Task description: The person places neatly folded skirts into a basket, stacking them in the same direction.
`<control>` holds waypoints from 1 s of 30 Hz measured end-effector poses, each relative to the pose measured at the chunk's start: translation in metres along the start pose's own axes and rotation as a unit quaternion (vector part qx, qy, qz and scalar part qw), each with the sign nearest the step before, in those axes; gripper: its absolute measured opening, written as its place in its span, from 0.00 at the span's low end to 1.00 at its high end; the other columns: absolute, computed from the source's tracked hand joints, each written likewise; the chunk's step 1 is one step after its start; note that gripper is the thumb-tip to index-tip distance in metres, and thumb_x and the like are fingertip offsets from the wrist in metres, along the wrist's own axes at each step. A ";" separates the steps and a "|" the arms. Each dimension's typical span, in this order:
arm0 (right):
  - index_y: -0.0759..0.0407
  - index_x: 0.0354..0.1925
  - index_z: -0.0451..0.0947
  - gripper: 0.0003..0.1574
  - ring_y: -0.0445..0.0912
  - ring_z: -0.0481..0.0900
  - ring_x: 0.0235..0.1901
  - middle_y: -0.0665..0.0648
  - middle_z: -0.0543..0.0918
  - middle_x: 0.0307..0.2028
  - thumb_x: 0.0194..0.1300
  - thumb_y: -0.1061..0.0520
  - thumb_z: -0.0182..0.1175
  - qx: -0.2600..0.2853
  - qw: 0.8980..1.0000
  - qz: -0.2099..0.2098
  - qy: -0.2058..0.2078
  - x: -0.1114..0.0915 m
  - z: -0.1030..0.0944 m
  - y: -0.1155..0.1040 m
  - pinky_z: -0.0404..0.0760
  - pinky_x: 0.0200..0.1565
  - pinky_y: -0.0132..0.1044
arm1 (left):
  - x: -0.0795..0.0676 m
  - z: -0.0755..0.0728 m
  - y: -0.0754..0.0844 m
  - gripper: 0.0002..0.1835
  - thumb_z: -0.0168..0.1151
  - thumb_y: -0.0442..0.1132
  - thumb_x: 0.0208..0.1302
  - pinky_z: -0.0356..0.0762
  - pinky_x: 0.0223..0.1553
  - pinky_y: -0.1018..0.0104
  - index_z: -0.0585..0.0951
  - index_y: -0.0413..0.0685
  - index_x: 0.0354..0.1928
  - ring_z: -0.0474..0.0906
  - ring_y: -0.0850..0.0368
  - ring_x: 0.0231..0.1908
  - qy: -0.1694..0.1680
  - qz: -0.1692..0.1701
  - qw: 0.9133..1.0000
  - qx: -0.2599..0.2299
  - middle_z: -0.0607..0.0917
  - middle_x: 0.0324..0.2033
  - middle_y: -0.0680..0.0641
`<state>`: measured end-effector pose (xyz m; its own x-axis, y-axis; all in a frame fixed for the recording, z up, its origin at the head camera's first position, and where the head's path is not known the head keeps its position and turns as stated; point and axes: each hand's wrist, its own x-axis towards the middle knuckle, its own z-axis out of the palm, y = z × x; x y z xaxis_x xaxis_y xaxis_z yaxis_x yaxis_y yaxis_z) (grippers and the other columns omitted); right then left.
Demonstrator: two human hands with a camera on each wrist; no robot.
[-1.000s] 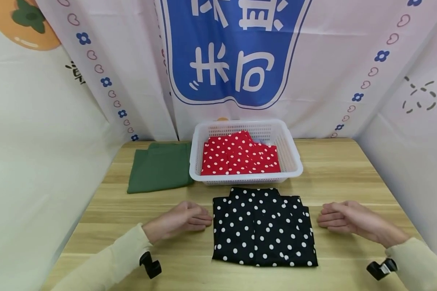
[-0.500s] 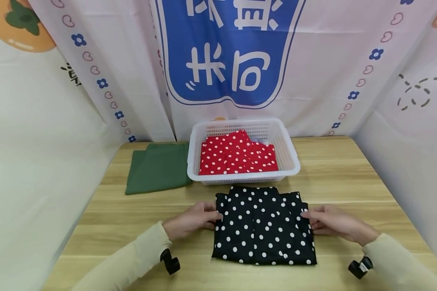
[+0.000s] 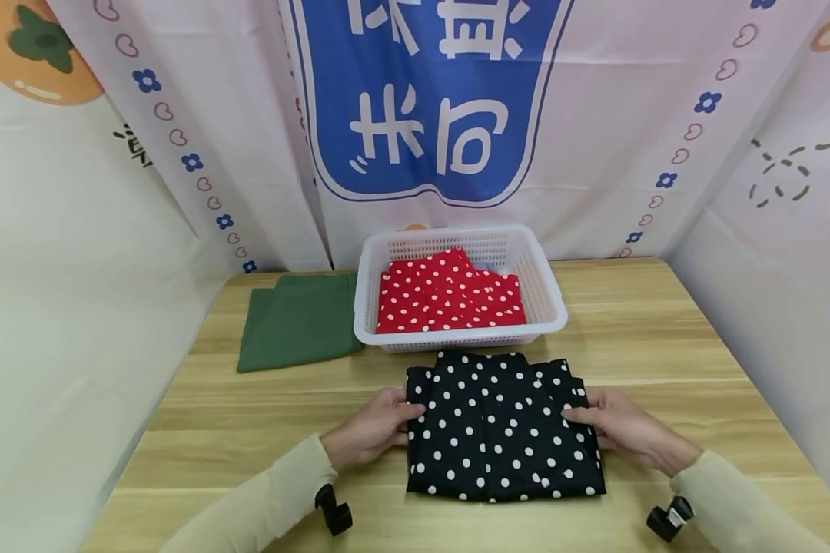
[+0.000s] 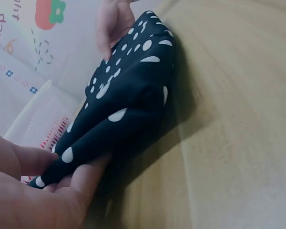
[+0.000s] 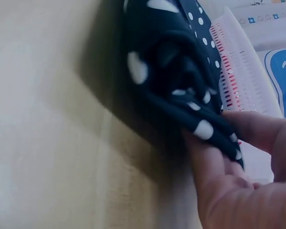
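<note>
A folded black cloth with white dots (image 3: 501,430), perhaps a garment, is between both hands in front of the basket. My left hand (image 3: 376,428) pinches its left edge, thumb on top and fingers beneath. On the opposite edge my right hand (image 3: 625,428) grips it the same way. The left wrist view shows the cloth (image 4: 119,95) sagging between the hands, with a shadow on the tabletop below it. In the right wrist view, layered folds bunch near the right hand's thumb and fingers (image 5: 209,167). Most fingertips are hidden under the cloth.
A white plastic basket (image 3: 461,337) stands at the back of the wooden table (image 3: 636,322), holding a folded red cloth with white dots (image 3: 449,296). Left of it lies a folded dark green cloth (image 3: 300,326). Printed white fabric (image 3: 595,153) hangs around the table's back and sides.
Both hands have come inward from beside the black dotted cloth and taken hold of its side edges. The cloth's upper corners have shifted slightly, and its sides now look raised.
</note>
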<state>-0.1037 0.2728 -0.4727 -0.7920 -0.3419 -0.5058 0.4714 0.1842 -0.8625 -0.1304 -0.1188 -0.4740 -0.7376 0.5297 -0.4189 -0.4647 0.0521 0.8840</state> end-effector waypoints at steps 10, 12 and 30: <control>0.73 0.55 0.72 0.25 0.52 0.86 0.47 0.60 0.86 0.47 0.71 0.53 0.55 0.008 0.998 -0.031 -0.055 -0.015 -0.003 0.000 0.85 0.50 0.46 | -0.022 -0.008 0.002 0.20 0.50 0.35 0.72 0.84 0.50 0.59 0.69 0.31 0.61 0.84 0.55 0.47 -0.024 0.019 0.999 -0.016 0.84 0.49 0.42; 0.72 0.57 0.71 0.24 0.52 0.86 0.47 0.60 0.86 0.48 0.72 0.54 0.54 0.008 0.997 -0.039 -0.072 -0.021 -0.003 -0.002 0.84 0.50 0.46 | -0.031 -0.008 0.004 0.20 0.51 0.35 0.72 0.84 0.50 0.59 0.70 0.30 0.61 0.84 0.55 0.47 -0.031 0.022 0.999 -0.022 0.84 0.49 0.42; 0.65 0.60 0.73 0.24 0.46 0.87 0.44 0.52 0.88 0.46 0.71 0.54 0.55 0.010 0.993 -0.115 -0.003 -0.020 0.006 -0.067 0.86 0.47 0.42 | -0.052 -0.017 0.063 0.25 0.54 0.37 0.71 0.84 0.48 0.66 0.65 0.32 0.66 0.85 0.60 0.45 0.035 0.106 0.990 -0.084 0.85 0.49 0.48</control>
<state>-0.1169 0.2618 -0.4041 -0.8773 -0.3784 -0.2951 0.2855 0.0828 -0.9548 -0.1296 -0.1576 -0.3998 -0.8567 0.4535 -0.2457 -0.3660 -0.1989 0.9091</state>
